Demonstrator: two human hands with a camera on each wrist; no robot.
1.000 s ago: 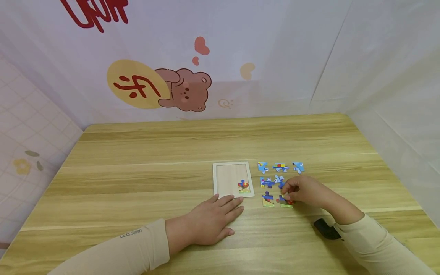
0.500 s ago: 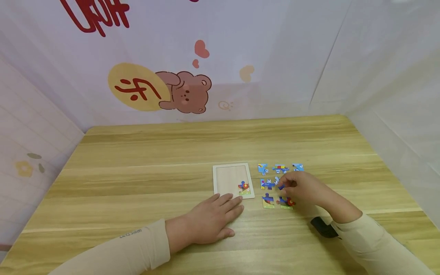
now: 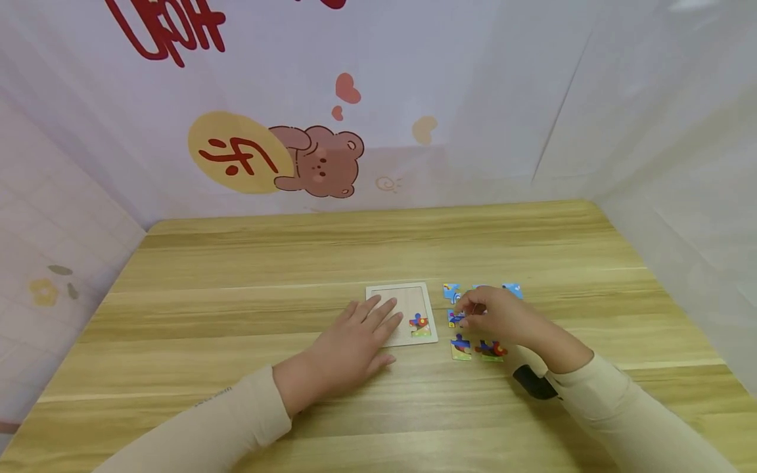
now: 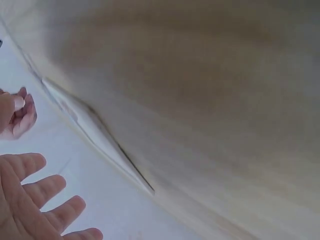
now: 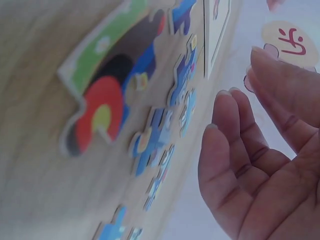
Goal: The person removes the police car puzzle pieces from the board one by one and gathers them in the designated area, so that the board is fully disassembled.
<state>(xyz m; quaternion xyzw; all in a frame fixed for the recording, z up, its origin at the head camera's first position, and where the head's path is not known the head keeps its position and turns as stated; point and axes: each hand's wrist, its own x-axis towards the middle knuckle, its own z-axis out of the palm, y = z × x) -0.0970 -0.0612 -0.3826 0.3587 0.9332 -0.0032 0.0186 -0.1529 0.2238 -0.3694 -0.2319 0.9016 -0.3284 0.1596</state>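
Observation:
A pale wooden puzzle frame [image 3: 387, 289] lies on the table, with one piece [image 3: 418, 326] in its lower right corner. My left hand [image 3: 355, 341] is over the frame's lower left part, fingers straight and spread; the left wrist view shows it apart from the frame [image 4: 100, 137]. To the right, my right hand [image 3: 503, 318] hovers above the loose puzzle pieces, fingers bent, nothing visible between thumb and fingertips. Nearest below it is a blue piece [image 3: 455, 318]. The red-wheeled piece [image 5: 102, 100] lies flat in the right wrist view. The right hand partly hides other pieces.
Loose pieces lie in rows right of the frame, among them a lower left piece [image 3: 461, 348] and a top right piece [image 3: 513, 289]. A wood-grain table [image 3: 266, 263] spreads around them. White printed cloth [image 3: 491, 85] stands behind and at both sides.
My left hand has moved from the frame's lower edge up and left over it. The right hand has shifted left from the lower right piece toward the pieces nearest the frame.

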